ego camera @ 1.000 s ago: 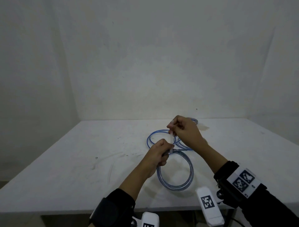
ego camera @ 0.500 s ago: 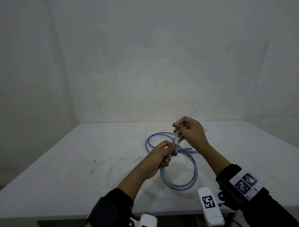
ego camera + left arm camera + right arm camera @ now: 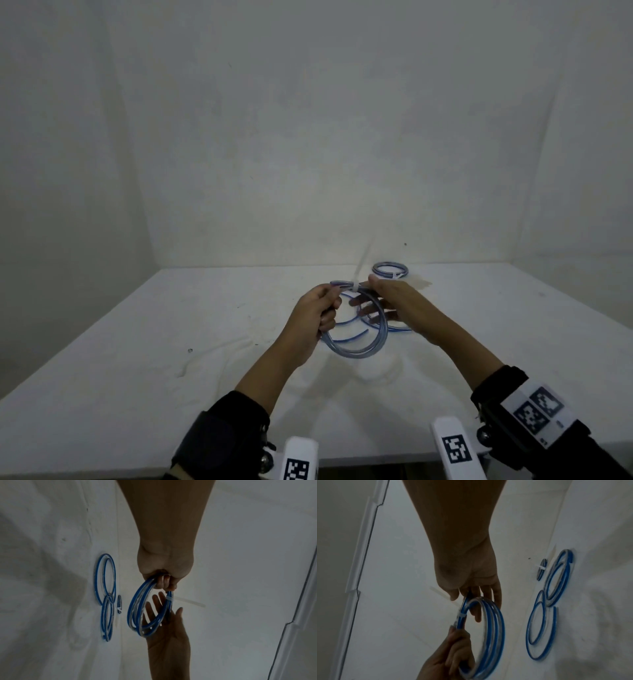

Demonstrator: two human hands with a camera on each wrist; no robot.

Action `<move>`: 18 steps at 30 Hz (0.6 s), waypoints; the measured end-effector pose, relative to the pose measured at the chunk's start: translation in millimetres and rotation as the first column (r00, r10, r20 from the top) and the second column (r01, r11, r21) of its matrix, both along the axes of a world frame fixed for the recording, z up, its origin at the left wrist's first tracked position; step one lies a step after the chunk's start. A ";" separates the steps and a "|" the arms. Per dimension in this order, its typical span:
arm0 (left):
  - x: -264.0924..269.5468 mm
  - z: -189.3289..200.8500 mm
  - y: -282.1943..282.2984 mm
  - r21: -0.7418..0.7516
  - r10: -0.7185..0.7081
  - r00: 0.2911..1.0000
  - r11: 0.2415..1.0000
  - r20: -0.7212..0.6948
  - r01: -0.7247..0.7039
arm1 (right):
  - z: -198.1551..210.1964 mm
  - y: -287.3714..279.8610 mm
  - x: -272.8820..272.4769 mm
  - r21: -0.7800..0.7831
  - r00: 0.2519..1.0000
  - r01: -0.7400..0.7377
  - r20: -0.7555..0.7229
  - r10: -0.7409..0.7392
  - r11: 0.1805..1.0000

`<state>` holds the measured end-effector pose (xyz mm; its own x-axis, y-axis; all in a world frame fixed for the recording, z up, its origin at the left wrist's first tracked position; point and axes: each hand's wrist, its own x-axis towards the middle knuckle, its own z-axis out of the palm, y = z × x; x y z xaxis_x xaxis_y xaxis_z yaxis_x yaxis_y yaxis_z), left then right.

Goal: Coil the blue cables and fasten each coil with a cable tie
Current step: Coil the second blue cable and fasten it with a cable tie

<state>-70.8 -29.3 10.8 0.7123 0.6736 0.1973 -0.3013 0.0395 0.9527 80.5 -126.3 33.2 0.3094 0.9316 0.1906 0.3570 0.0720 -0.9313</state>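
My left hand [image 3: 327,305] grips the top left of a blue cable coil [image 3: 371,344] and holds it upright above the table. A white cable tie [image 3: 355,286] is cinched round the coil just right of that grip, its tail pointing up. In the left wrist view the left hand [image 3: 163,583] holds the coil [image 3: 137,609], with the tie [image 3: 169,599] beside the fingers. My right hand [image 3: 371,303] is open, its straight fingers reaching behind the coil. The right wrist view shows the right hand [image 3: 479,601] at the coil [image 3: 494,628], its fingers straight, near the tie [image 3: 462,615].
A loose blue cable [image 3: 399,329] lies in loops on the white table [image 3: 171,342] behind the hands; it also shows as the loose cable [image 3: 106,595] [image 3: 547,608]. A small tied coil [image 3: 390,270] lies near the back wall.
The coil has been lifted from the table and turned upright. My right hand has let go of the tie's tail and opened its fingers. The left hand keeps its grip.
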 end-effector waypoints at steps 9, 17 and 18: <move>9.6 -4.6 -6.2 -0.295 -0.023 0.998 0.955 0.052 0.038 | -2.7 8.7 -5.2 0.198 0.882 0.296 -0.432 -0.187 0.935; 14.4 -5.2 16.1 -0.276 -0.022 0.999 0.961 0.034 0.031 | -4.3 -19.0 9.7 0.094 0.753 0.010 -0.656 0.054 0.996; 11.7 -3.3 21.5 -0.249 -0.082 0.997 0.965 -0.001 0.079 | -5.5 -24.4 16.1 0.055 0.749 -0.054 -0.658 0.077 0.997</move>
